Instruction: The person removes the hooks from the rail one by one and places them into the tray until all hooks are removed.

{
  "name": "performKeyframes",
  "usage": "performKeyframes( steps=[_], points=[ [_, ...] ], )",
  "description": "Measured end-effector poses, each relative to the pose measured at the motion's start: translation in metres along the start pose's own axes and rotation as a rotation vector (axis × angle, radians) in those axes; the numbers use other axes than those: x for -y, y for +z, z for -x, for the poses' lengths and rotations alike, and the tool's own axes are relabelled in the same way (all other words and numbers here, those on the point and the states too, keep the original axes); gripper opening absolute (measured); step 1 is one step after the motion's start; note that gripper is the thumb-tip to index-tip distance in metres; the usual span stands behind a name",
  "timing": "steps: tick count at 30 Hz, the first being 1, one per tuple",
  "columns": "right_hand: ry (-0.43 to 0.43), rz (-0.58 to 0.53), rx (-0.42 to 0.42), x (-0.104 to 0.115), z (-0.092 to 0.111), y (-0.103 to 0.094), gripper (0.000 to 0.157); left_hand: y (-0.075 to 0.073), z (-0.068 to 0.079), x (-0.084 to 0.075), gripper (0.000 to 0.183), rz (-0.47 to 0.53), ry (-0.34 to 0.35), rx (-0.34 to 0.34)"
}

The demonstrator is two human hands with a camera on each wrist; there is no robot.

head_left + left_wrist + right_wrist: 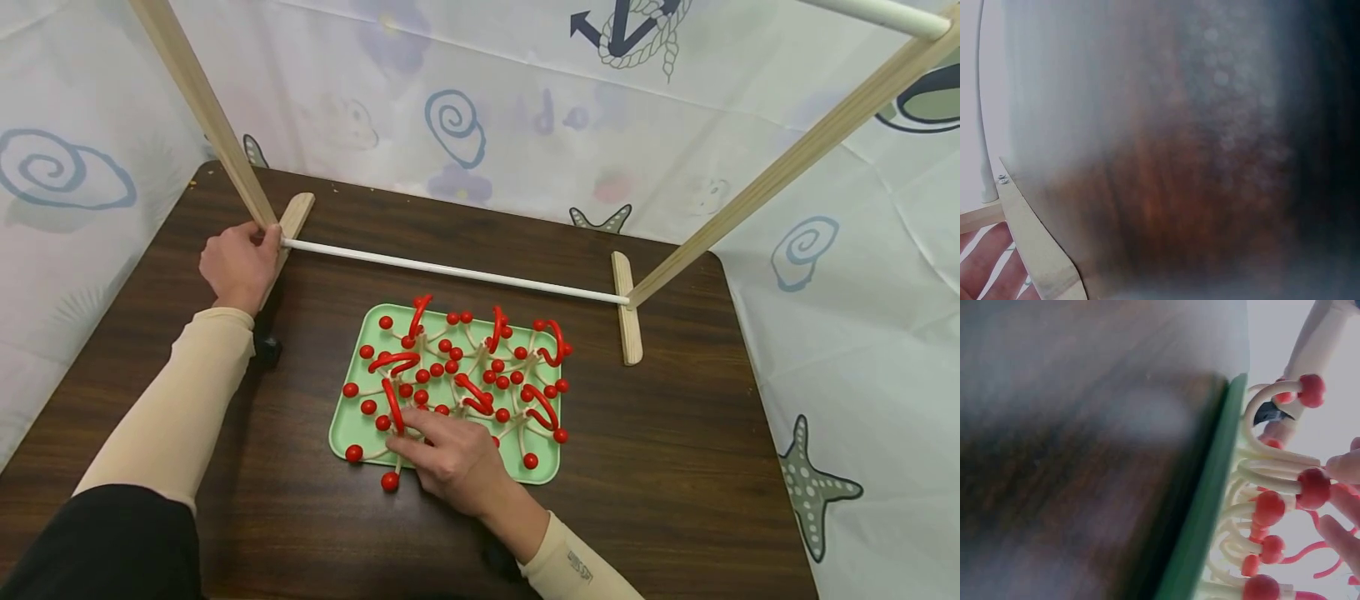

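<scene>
Several cream branched pieces with red ball tips and red hooks crowd a light green tray [551,471]. At its front left corner my right hand [457,462] pinches one branched piece by the base of its red hook [393,407]. One red ball [390,482] of that piece overhangs the tray's front edge. In the right wrist view, fingers [1342,540] show beside the red balls [1314,487]. My left hand [238,260] grips the foot of the left wooden upright [213,117], its thumb beside the end of a white rod [450,270].
The wooden frame also has a right upright [780,175] on a foot [627,321] and a white top bar [885,12]. It stands behind the tray on a dark brown table [675,467]. A patterned white cloth [517,75] hangs around the table.
</scene>
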State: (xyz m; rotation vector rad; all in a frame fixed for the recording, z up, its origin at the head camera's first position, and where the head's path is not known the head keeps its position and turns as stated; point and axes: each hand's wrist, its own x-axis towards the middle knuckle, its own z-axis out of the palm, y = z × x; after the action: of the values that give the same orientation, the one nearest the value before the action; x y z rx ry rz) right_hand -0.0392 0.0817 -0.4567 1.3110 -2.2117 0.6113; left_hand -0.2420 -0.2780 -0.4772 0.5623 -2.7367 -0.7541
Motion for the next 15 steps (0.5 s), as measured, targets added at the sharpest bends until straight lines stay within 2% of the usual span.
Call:
performKeyframes(
  steps=[10,15],
  points=[
    [0.115,-0.094,0.07,0.003,0.003,-0.011,0.019,0.001,-0.001,0.001,0.062,0.005,0.003,-0.004],
    [0.161,-0.149,0.082,0.004,0.001,-0.027,0.024,0.001,0.0,0.0,0.062,0.006,0.0,0.001]
  ],
)
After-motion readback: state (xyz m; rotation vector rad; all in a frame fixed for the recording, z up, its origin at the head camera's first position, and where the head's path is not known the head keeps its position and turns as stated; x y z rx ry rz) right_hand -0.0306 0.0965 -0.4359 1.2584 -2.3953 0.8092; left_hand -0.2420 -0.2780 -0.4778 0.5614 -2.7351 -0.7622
